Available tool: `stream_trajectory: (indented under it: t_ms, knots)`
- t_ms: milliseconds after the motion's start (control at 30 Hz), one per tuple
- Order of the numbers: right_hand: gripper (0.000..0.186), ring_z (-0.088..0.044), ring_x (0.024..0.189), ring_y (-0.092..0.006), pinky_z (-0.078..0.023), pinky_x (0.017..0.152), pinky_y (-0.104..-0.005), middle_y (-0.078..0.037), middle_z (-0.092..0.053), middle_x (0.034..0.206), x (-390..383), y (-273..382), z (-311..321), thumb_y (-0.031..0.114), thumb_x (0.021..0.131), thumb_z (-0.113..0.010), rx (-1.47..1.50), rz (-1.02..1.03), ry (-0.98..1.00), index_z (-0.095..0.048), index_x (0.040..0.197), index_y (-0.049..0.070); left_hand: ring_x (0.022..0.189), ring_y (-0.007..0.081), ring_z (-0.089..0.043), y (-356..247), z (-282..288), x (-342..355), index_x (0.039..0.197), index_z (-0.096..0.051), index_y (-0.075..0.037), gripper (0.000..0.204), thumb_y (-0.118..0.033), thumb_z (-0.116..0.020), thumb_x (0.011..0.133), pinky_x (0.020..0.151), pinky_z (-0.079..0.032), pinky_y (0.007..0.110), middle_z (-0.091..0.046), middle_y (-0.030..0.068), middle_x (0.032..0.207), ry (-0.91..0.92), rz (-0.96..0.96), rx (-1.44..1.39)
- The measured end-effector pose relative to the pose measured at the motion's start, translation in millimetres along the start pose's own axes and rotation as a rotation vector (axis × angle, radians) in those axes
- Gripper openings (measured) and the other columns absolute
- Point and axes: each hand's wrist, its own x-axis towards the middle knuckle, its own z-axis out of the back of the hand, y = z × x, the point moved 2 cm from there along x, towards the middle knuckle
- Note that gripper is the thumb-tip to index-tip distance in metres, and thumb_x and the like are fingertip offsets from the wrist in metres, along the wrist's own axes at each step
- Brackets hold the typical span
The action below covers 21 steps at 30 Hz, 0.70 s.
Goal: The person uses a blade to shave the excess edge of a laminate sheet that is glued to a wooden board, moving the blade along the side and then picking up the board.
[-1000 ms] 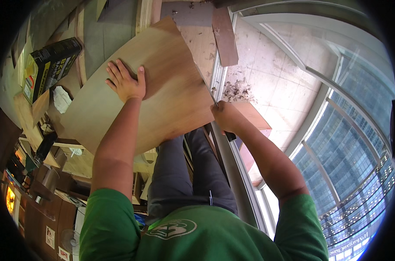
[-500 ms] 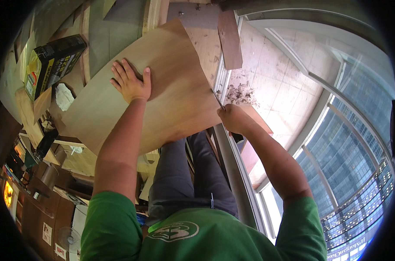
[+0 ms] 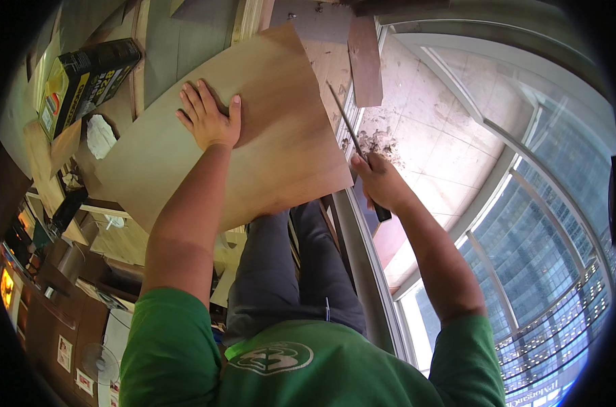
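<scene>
A thin brown plywood sheet [image 3: 274,149] lies tilted in front of me, its lower edge over my thighs. My left hand [image 3: 211,119] rests flat on its upper face, fingers spread. To the right of the sheet, my right hand [image 3: 382,182] is closed round the black handle of a long, thin file [image 3: 350,129]. The file points up and slightly left, beside the sheet's right edge. A small gap shows between the blade and that edge.
A black and yellow tin [image 3: 94,81] and a crumpled white piece [image 3: 100,137] are at the left. On the right run a metal window track [image 3: 365,247] and tall glass panes [image 3: 498,264]. A reddish-brown board [image 3: 365,61] and dark debris [image 3: 382,142] lie beyond.
My right hand has moved slightly right, bringing the file away from the sheet's edge, so more of its blade shows. My left hand stays flat on the sheet.
</scene>
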Motion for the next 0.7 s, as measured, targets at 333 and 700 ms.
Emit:
stream_trajectory:
  t_ms: [333, 700]
  knots:
    - [0.04, -0.059, 0.044, -0.0205, -0.047, 0.041, -0.0348, -0.013, -0.057, 0.065, -30.0, -75.6, -55.6, 0.039, 0.109, -0.049, 0.156, -0.172, -0.003, -0.052, 0.104, -0.001, 0.16, 0.0314, -0.004, -1.5, 1.5, 2.6, 0.165, -0.015, -0.012, 0.097, -0.073, -0.041, 0.095, 0.126, 0.001, 0.056, -0.008, 0.0165, 0.172, 0.035, 0.013, 0.007]
    - [0.048, -0.06, 0.043, -0.0279, -0.049, 0.042, -0.0411, -0.019, -0.06, 0.062, -15.6, -74.1, -47.7, 0.04, 0.109, -0.045, -0.096, -0.127, -0.024, -0.053, 0.102, -0.007, 0.16, 0.0322, -0.005, 1.9, -2.5, 1.8, 0.165, -0.016, -0.014, 0.097, -0.074, -0.043, 0.094, 0.126, -0.001, 0.057, -0.009, 0.0157, 0.172, -0.001, 0.016, 0.049]
